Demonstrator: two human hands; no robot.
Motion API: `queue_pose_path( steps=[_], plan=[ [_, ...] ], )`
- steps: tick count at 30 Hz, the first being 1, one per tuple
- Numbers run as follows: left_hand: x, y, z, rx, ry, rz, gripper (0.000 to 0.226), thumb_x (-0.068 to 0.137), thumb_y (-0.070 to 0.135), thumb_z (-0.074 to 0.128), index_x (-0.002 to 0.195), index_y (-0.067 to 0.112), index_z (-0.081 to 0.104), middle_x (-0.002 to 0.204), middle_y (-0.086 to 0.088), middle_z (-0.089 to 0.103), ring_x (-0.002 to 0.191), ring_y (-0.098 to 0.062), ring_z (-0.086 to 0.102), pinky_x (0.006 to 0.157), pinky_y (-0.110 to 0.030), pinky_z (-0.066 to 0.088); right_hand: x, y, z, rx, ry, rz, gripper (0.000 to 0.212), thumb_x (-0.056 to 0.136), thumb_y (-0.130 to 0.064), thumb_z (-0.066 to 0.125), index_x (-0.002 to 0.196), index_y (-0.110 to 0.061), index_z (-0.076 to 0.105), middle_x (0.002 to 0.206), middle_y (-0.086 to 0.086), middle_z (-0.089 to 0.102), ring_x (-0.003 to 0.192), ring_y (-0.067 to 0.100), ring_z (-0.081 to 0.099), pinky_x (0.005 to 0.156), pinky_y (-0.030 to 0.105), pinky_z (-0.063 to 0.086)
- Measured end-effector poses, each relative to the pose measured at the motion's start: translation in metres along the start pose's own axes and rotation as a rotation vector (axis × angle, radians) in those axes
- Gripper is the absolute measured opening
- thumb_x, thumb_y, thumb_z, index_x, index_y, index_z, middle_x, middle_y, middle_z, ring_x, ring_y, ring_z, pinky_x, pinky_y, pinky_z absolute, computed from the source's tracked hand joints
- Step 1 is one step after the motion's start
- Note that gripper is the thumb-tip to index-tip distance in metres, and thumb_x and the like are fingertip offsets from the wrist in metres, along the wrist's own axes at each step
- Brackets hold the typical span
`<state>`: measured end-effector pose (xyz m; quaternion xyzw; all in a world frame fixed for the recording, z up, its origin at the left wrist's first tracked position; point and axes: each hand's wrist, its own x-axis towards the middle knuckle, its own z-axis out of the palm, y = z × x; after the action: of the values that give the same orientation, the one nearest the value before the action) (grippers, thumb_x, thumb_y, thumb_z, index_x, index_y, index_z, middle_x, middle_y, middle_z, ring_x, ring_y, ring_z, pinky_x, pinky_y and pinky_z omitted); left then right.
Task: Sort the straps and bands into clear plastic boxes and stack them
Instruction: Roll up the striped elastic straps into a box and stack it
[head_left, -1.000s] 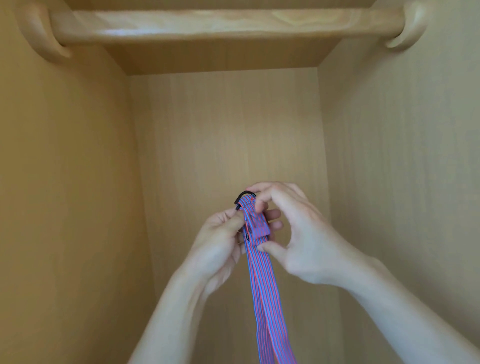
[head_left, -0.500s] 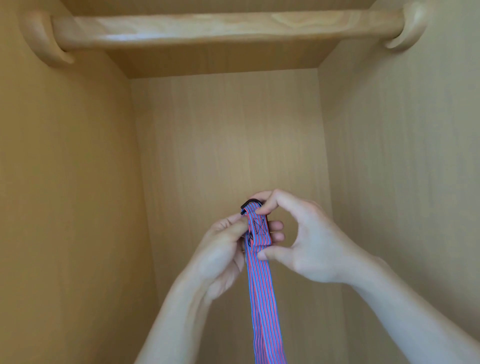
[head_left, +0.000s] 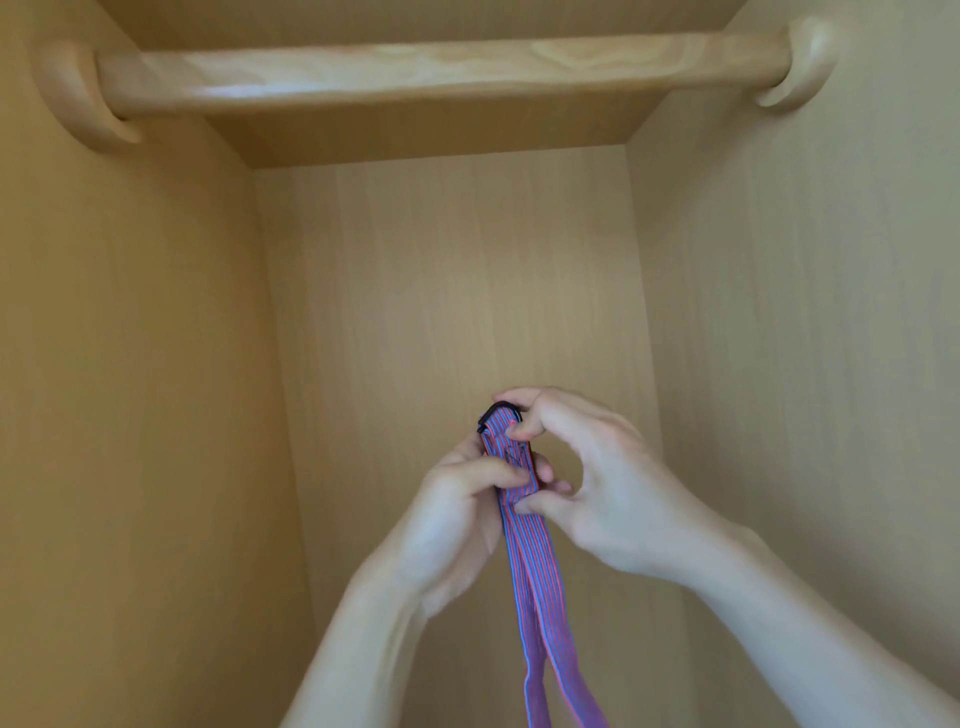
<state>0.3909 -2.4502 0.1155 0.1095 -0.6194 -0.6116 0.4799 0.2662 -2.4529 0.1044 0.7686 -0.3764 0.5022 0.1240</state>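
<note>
Inside a light wooden wardrobe (head_left: 441, 291), below its round wooden hanging rail (head_left: 431, 70), both hands hold up a flat woven strap with fine red and blue lengthwise stripes (head_left: 524, 561). The left hand (head_left: 457, 519) pinches it below a black plastic buckle (head_left: 496, 410), and the right hand (head_left: 602, 483) pinches the buckle end between curled forefinger and thumb. Two layers hang down together past the lower edge of view.

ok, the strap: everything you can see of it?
The strap is flat woven webbing with fine blue and red lengthwise stripes. Its top end loops through a black ring and looks stitched back on itself. Held upright before the back panel, two layers hang down, parting near the frame's bottom. The left hand grips it under the ring; the right hand pinches the top and the edge below.
</note>
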Motion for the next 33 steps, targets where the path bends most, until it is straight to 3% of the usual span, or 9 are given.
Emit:
queue_pose_path(
  steps=[3,8,12,15,17,21,25,29,33],
  plan=[
    [0.001,-0.001,0.001,0.049,0.013,0.011,0.038,0.086,-0.021,0.031,0.109,0.004,0.048,0.081,-0.021,0.056,0.072,-0.028,0.065,0.071,-0.038,0.055,-0.008,0.013,-0.040,0.012,-0.019,-0.146,0.051,0.062,-0.003,0.083,0.100,-0.021,0.055,0.140,-0.011,0.057,0.128,0.010,0.052,0.106,0.034,0.038],
    [0.001,-0.002,0.000,0.101,0.043,0.037,0.034,0.090,-0.021,0.033,0.110,0.004,0.045,0.079,-0.015,0.053,0.075,-0.025,0.056,0.074,-0.035,0.049,-0.005,0.000,-0.031,0.060,-0.025,-0.121,0.048,0.065,0.004,0.080,0.103,-0.016,0.057,0.141,-0.013,0.056,0.125,0.008,0.053,0.107,0.035,0.039],
    [-0.003,-0.003,-0.002,0.123,0.026,0.032,0.027,0.095,-0.016,0.041,0.113,0.003,0.046,0.082,-0.011,0.050,0.073,-0.018,0.050,0.073,-0.031,0.045,-0.006,-0.001,-0.045,0.111,-0.120,-0.070,0.043,0.077,-0.008,0.078,0.109,-0.024,0.054,0.145,-0.017,0.046,0.136,0.005,0.044,0.112,0.025,0.033],
    [-0.004,-0.003,-0.002,0.128,-0.023,0.023,0.025,0.089,-0.006,0.055,0.112,0.002,0.048,0.078,-0.007,0.052,0.068,-0.017,0.053,0.069,-0.030,0.051,-0.005,-0.002,-0.049,0.299,-0.111,0.025,0.038,0.086,-0.002,0.070,0.115,-0.022,0.055,0.138,-0.009,0.054,0.121,0.013,0.059,0.092,0.010,0.046],
    [-0.004,-0.004,-0.001,0.177,-0.032,0.008,0.018,0.093,-0.006,0.049,0.107,0.005,0.049,0.079,-0.007,0.051,0.068,-0.017,0.051,0.070,-0.032,0.051,-0.004,-0.001,-0.050,0.389,-0.099,0.107,0.041,0.092,-0.002,0.065,0.128,-0.019,0.055,0.135,-0.005,0.058,0.113,0.020,0.065,0.093,0.016,0.049],
    [-0.004,-0.004,0.001,0.289,-0.029,-0.024,0.026,0.083,-0.004,0.059,0.103,0.010,0.050,0.075,-0.006,0.051,0.063,-0.016,0.051,0.064,-0.028,0.051,-0.001,0.002,-0.049,0.364,-0.146,0.138,0.047,0.096,-0.009,0.064,0.140,-0.020,0.054,0.135,-0.012,0.057,0.125,0.005,0.054,0.111,0.043,0.040],
    [-0.005,-0.003,0.004,0.303,-0.041,-0.026,0.031,0.070,0.004,0.053,0.100,0.008,0.049,0.073,-0.007,0.048,0.062,-0.016,0.048,0.060,-0.027,0.047,-0.002,0.001,-0.047,0.413,-0.158,0.119,0.024,0.090,-0.015,0.068,0.113,-0.020,0.068,0.120,-0.011,0.063,0.113,0.013,0.061,0.106,0.046,0.044],
    [-0.006,-0.006,0.006,0.302,-0.051,-0.003,0.023,0.091,-0.002,0.063,0.110,0.000,0.051,0.079,-0.010,0.057,0.066,-0.018,0.057,0.067,-0.027,0.053,0.002,0.003,-0.054,0.534,-0.128,0.154,0.018,0.093,0.002,0.065,0.103,-0.013,0.065,0.091,0.004,0.069,0.084,0.040,0.067,0.077,0.040,0.058],
    [-0.007,-0.003,0.007,0.318,-0.108,-0.086,0.037,0.090,0.027,0.053,0.112,-0.002,0.049,0.079,-0.016,0.064,0.061,-0.023,0.067,0.065,-0.033,0.060,0.004,0.005,-0.055,0.662,-0.069,0.188,0.024,0.093,0.008,0.061,0.105,-0.012,0.063,0.082,0.004,0.069,0.070,0.009,0.064,0.063,0.021,0.052]
  ],
)
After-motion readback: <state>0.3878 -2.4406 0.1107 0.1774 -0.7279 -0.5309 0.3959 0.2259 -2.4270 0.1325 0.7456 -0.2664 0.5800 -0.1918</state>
